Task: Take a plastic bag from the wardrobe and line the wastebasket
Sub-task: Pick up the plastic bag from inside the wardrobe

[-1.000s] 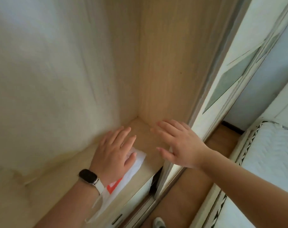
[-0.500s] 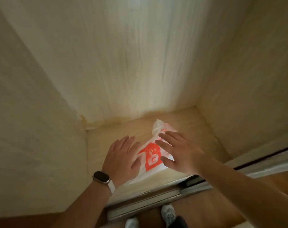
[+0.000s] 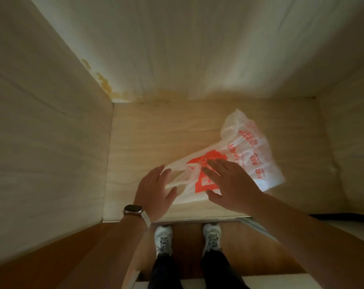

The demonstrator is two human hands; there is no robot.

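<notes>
at the centre right of the frame, on the wardrobe floor (image 3: 156, 130), lies the plastic bag (image 3: 249, 151), thin white film with orange-red print, stretched from the middle toward the right wall. the left hand (image 3: 156, 190) is flat with straight fingers at the bag's handle end, thumb out to the side, gripping nothing that shows. the right hand (image 3: 231, 184) is spread wide over the big orange patch, fingers straight; whether it presses the film or floats just above it cannot be told. a watch (image 3: 133, 210) sits on the left wrist. at the lower middle two pale shoes (image 3: 163, 236) stand on brown floorboards (image 3: 72, 253) just outside the wardrobe's front edge. a yellowish stain (image 3: 106, 86) marks the back corner at upper left. compared with half a second earlier the view has tipped further down, so both shoes show whole. far more of the bag is uncovered, its printed end fanned out to the right. both hands keep much the same flat pose.
</notes>
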